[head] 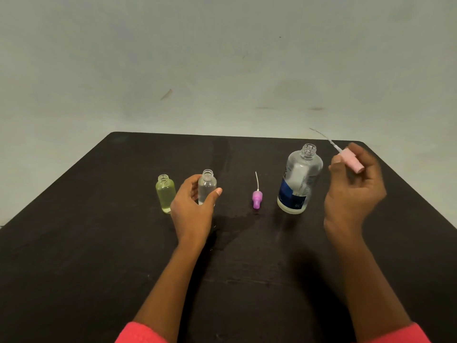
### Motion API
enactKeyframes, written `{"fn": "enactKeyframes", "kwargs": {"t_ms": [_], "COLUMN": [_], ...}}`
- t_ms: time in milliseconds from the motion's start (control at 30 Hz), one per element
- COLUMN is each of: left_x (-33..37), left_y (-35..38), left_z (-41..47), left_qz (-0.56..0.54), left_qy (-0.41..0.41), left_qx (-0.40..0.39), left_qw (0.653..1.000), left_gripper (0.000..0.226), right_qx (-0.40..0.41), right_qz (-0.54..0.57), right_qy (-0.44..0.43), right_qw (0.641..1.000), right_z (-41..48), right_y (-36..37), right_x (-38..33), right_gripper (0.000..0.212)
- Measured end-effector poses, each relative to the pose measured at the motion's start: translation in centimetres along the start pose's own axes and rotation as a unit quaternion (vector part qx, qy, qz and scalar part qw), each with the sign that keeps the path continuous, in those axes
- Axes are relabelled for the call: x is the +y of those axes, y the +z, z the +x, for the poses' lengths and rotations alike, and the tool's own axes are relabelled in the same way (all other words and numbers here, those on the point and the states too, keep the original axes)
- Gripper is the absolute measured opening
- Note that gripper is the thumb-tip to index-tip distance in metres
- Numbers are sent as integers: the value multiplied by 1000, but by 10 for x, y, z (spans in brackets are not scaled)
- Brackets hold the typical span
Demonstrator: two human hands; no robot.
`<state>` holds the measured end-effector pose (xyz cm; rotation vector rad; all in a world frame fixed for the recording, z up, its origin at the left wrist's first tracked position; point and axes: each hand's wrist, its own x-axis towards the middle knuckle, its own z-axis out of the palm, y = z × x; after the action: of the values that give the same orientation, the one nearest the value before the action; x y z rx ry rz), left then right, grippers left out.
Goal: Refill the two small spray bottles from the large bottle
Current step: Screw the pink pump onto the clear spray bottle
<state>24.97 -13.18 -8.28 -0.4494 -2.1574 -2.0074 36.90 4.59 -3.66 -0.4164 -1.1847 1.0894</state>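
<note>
Spray bottles, both small ones, stand upright and uncapped toward the left of the dark surface (74,243). The yellowish bottle (165,194) is farthest left, and the clear bottle (207,185) is just beside it on the right. The large bottle (299,179) stands well apart to the right, also upright with its neck open and a blue label on its side. Between the clear bottle and the large bottle, a purple spray top (257,199) lies on the surface with its thin tube pointing away.

The hands are apart. The left hand (193,209) curls around the clear bottle and steadies it where it stands. The right hand (353,191) is raised beside the large bottle's neck and pinches a pink spray top (352,163), whose tube sticks up and away. The pictures do not show which bottle that top belongs to.

The opening stage looks done, as all three necks are bare. Pouring seems not yet begun, since the large bottle sits untouched on the surface. The liquid levels in the small bottles are hard to read. Judging from this, what is left is setting the pink top down, filling both small bottles, and screwing the tops back on.
</note>
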Motion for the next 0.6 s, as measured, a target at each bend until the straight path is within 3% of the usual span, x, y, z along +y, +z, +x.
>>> {"fn": "enactKeyframes", "kwargs": {"t_ms": [100, 233, 367, 600], "left_x": [-1, -2, 0, 0], "left_y": [2, 5, 5, 6], "left_z": [-2, -4, -7, -9], "left_qz": [9, 28, 39, 52], "left_qy": [11, 27, 47, 62], "left_qx": [-4, -5, -15, -27], "left_qw": [1000, 999, 998, 996], "left_gripper": [37, 41, 41, 41], "right_qx": [-52, -144, -210, -242], "right_qz": [-60, -156, -135, -97], "right_qy": [-113, -246, -244, -202], "right_qw": [990, 946, 937, 944], "right_z": [-17, -36, -48, -57], "right_y": [7, 11, 13, 17], "right_x": [-3, 5, 13, 13], "right_gripper": [25, 25, 35, 38]}}
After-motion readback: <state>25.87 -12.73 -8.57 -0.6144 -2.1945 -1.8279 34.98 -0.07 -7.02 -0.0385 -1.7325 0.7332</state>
